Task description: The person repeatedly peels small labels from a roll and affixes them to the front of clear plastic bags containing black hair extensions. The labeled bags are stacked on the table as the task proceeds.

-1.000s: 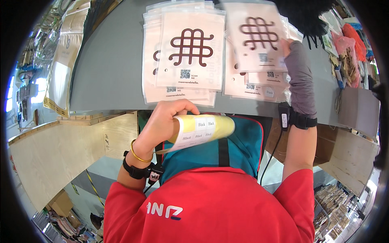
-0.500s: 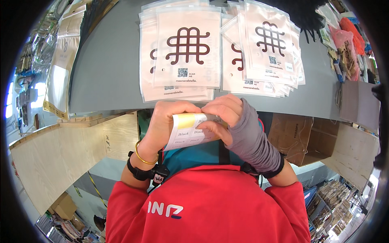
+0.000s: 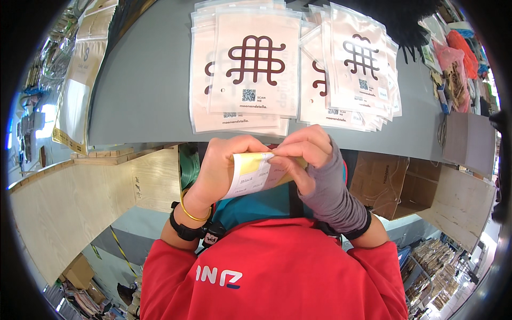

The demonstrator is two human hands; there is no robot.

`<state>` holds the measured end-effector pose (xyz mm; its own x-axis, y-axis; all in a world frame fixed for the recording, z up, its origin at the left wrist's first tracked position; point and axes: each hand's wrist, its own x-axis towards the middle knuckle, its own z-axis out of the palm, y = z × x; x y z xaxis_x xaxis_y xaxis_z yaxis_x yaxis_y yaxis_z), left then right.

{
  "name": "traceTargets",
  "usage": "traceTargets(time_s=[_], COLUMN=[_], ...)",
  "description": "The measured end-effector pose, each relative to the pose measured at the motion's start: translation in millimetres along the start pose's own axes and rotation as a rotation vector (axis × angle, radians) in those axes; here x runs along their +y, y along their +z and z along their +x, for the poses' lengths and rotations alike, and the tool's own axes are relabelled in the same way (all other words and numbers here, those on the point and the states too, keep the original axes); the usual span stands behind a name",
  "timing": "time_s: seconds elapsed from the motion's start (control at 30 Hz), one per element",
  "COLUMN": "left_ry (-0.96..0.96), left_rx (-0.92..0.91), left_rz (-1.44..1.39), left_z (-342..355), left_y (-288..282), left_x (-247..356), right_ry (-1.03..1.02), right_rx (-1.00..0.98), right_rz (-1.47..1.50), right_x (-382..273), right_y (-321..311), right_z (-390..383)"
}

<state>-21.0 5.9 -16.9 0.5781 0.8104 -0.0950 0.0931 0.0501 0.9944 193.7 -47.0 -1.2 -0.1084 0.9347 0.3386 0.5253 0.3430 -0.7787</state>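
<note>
Just off the table's near edge, a sheet of white stickers (image 3: 250,178) with yellowish bare backing at its top is held up between both hands. My left hand (image 3: 218,162) is closed on its left side, thumb and fingers along the upper edge. My right hand (image 3: 306,157), in a grey sleeve, pinches at the sheet's top edge, its fingertips meeting the left ones. Whether a single sticker is lifted there is hidden. Beyond the hands lie two stacks of pale zip bags with a dark knot pattern, a left stack (image 3: 256,58) and a right stack (image 3: 357,64).
The grey table (image 3: 141,90) carries a row of packaged bags (image 3: 80,80) at its left edge. Black fringe-like material (image 3: 400,24) lies at the far right. Below the table stand a cardboard box (image 3: 376,181) and wooden panels (image 3: 80,213). Colourful plastic bags (image 3: 458,58) sit at the right.
The right fingers have shifted along the sheet's top edge, and more yellowish backing shows at the right. Both hands stay on the sheet. The view has shifted slightly.
</note>
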Motion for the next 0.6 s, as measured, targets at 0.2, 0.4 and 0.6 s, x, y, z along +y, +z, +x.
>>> traceTargets(time_s=[0.2, 0.4, 0.6], left_ry=[-0.202, 0.49, 0.521], left_rx=[-0.019, -0.045, -0.051], left_rz=[-0.267, 0.625, 0.745], left_z=[10.4, 33.4, 45.1], left_y=[-4.3, -3.3, 1.8], left_x=[-4.9, -7.8, -11.7], right_ry=[-0.119, 0.066, 0.14], right_rx=[-0.024, 0.081, -0.133], right_rz=[-0.119, -0.055, -0.206], right_x=[-0.5, 44.3, 80.9], right_y=[-23.7, -45.9, -26.5], right_z=[7.7, 46.1, 64.6])
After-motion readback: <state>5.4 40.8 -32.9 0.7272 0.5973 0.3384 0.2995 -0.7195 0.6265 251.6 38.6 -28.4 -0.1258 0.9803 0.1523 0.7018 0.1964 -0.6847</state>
